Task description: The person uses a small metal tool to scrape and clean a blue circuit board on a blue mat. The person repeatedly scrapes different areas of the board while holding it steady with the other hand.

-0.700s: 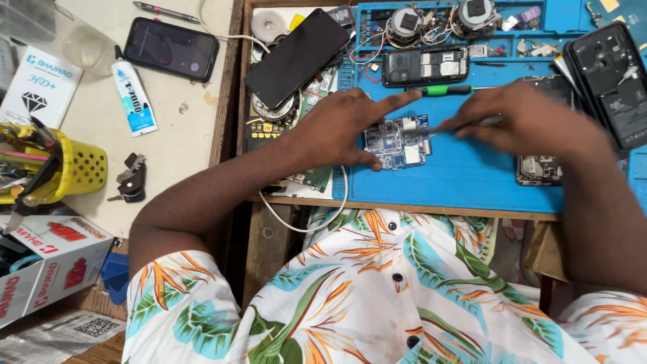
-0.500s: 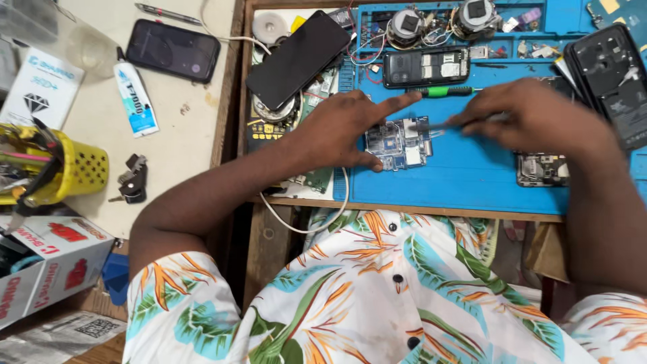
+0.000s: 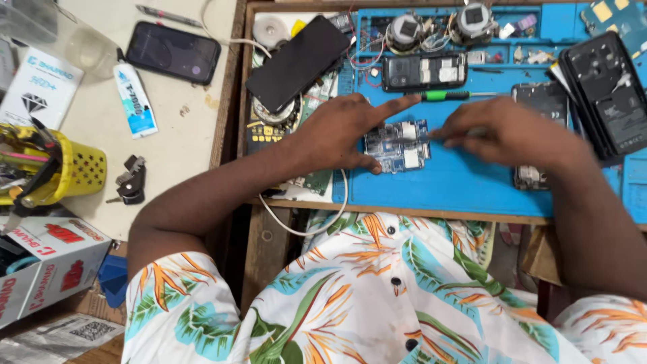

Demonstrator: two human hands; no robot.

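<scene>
A small phone circuit board (image 3: 397,146) is seen lying flat on the blue repair mat (image 3: 458,182), near the mat's front edge. The left hand (image 3: 340,131) is spread over the board's left side, index finger extended along its upper edge and thumb set at its lower corner, apparently so the board is pinned against sliding. The right hand (image 3: 502,131) is closed around a thin tool whose tip is brought to the board's right edge; the tool is blurred and its kind cannot be told. A green-handled screwdriver (image 3: 448,96) is left on the mat just behind the board, within reach. A stripped phone chassis (image 3: 423,71) is kept further back on the mat. A dark smartphone (image 3: 298,63) is propped at the mat's left edge.
</scene>
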